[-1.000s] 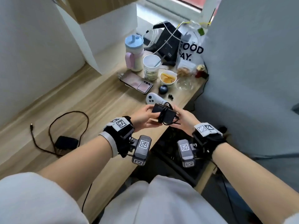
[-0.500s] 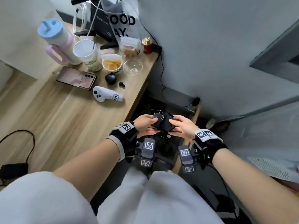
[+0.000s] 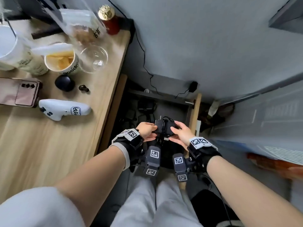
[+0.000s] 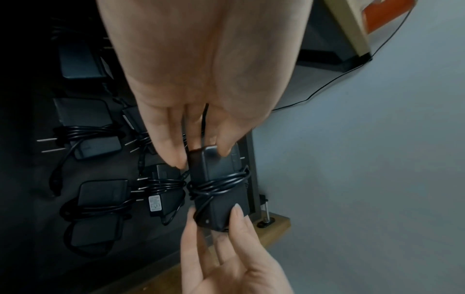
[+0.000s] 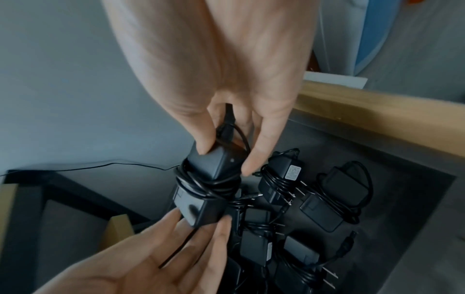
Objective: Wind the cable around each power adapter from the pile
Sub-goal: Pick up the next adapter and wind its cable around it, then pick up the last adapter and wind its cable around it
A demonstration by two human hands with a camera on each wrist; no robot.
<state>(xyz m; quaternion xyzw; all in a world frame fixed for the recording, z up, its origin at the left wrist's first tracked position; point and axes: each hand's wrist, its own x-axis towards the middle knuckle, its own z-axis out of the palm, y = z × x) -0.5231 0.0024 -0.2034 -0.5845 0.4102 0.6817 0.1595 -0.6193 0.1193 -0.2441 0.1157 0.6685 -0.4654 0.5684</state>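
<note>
Since half a second ago both hands have carried the power adapter (image 3: 164,128) further from the desk (image 3: 49,145) edge, so it now hangs over the open drawer (image 3: 191,112) beside the desk; the view has swung right as well, cutting most of the desk clutter out of frame. Adapter sits between the two hands, held end to end, above the drawer contents and not touching them. Left hand (image 3: 146,130) pinches one end: thumb on one face, fingers (image 4: 166,139) on the opposite side. Right hand (image 3: 181,132) pinches the other end the same way, thumb and fingertips curled round the block. Cable (image 4: 219,182) is wound in several turns around the adapter's middle, bunched into a tight band; a short loose tail with the barrel plug sticks out near the right hand's fingers (image 5: 259,151). Below, in the drawer, other wound adapters (image 5: 327,201) lie side by side in rows, each with its cable wrapped around the body and prongs exposed. On the desk: white controller (image 3: 64,110), phone (image 3: 21,94), snack cup (image 3: 60,61), clear glass bowl (image 3: 94,58).
</note>
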